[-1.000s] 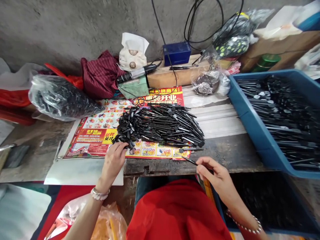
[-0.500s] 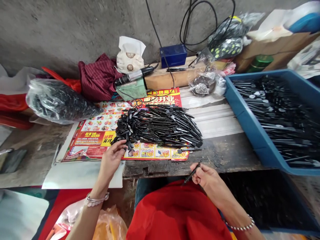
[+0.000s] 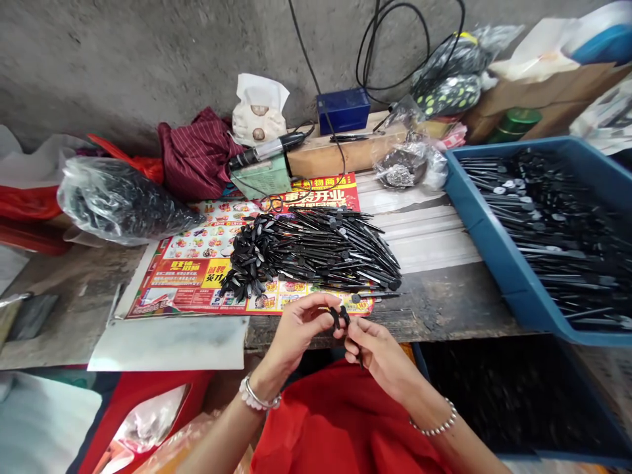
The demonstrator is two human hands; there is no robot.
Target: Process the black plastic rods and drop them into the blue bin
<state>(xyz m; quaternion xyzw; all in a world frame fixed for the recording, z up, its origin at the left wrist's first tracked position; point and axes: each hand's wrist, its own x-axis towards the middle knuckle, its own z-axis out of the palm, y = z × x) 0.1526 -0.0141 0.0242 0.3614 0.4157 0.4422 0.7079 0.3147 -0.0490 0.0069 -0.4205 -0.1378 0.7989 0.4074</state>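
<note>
My left hand pinches a small flat black piece between thumb and fingers. Close against it, my right hand grips a slim black rod-like part by its shaft, its thicker head pointing up. Piece and head meet or nearly meet; I cannot tell whether they are joined. Just beyond the hands lies a heap of small black oval pieces, beside a pile of long black rod-like parts. Both rest on a printed newspaper sheet.
A blue tray full of similar black parts stands on the right. A dark bin sits below it. Behind the piles are a cylindrical corded tool, a blue box and a tissue pack. A stuffed plastic bag lies left.
My left hand has moved from the heap of oval pieces rightward and toward me, carrying a small black piece. My right hand has shifted left, tilting the rod head-up to meet it.
</note>
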